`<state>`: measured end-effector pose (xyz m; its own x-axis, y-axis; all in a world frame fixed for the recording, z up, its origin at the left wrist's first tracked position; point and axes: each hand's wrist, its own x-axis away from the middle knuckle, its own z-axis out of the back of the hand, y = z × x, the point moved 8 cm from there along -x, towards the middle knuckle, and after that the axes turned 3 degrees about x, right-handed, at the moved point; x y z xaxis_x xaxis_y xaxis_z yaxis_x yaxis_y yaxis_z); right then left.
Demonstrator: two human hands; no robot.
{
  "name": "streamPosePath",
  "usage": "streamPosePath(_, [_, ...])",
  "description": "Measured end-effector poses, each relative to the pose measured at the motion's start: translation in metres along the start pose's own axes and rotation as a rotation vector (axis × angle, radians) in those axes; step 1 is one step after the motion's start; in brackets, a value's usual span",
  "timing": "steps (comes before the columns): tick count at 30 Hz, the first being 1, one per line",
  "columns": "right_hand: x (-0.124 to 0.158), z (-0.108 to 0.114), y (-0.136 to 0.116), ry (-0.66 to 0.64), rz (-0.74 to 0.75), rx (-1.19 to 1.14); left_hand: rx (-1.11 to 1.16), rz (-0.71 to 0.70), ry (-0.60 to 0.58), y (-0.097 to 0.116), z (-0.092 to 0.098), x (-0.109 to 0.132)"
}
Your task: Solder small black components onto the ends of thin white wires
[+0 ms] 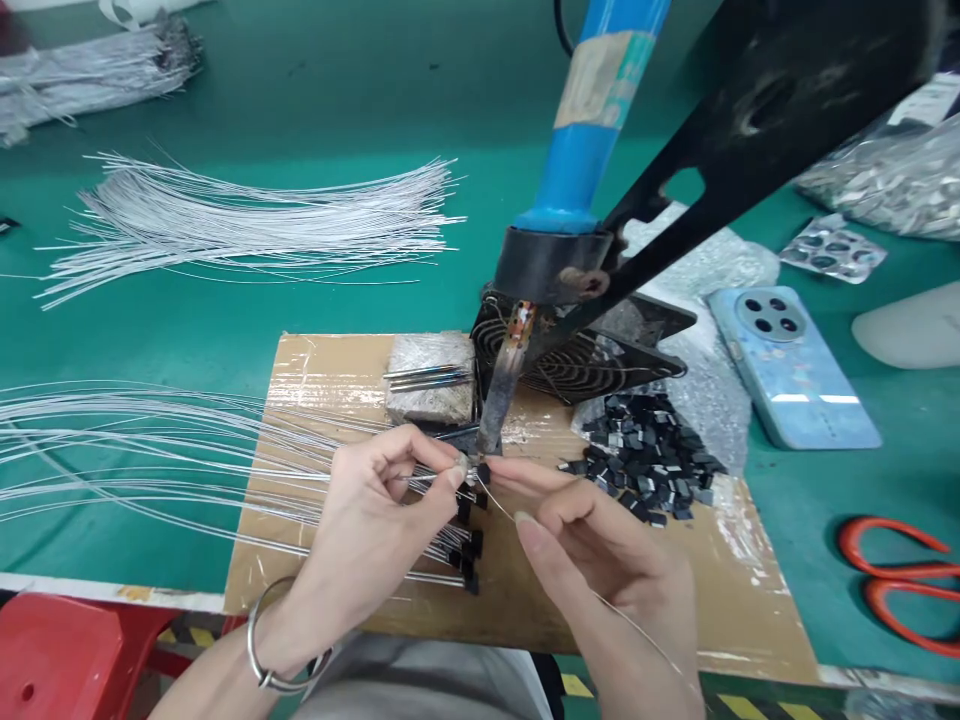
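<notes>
My left hand (pixel 379 510) pinches a thin white wire (pixel 150 440) near its end, just under the tip of a fixed soldering iron (pixel 501 395) with a blue handle. My right hand (pixel 600 560) is closed in a pinch on a small black component (pixel 484 472) at that tip, and a strand of solder wire (pixel 637 625) runs back along its fingers. Both pinches meet at the iron's tip. Several wires with black parts on their ends (pixel 465 560) lie below my left hand on a taped cardboard pad (pixel 742 590).
A heap of small black components (pixel 649 460) lies right of the iron, before a black fan (pixel 592 360). Loose white wires (pixel 247 215) spread at the left. A phone (pixel 795 365) and red scissors (pixel 900 585) lie at the right. A grey block (pixel 431 380) holds metal pins.
</notes>
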<state>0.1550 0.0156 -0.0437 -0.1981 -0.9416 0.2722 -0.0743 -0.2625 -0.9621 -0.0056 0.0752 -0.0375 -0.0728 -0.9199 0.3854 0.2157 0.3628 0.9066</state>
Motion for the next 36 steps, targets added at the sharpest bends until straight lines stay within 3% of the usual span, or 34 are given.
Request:
streamPosePath(13, [-0.006,-0.001,-0.005,0.046,-0.004,-0.072,-0.003,0.004,0.008,0.004,0.001,-0.005])
streamPosePath(32, [-0.009,0.0,-0.008,-0.005,0.105,-0.08,0.019,-0.04,0.011,0.011,0.003,-0.003])
streamPosePath(36, [-0.009,0.002,-0.007,0.023,0.058,-0.065,0.008,-0.031,0.017,0.011,0.004,-0.003])
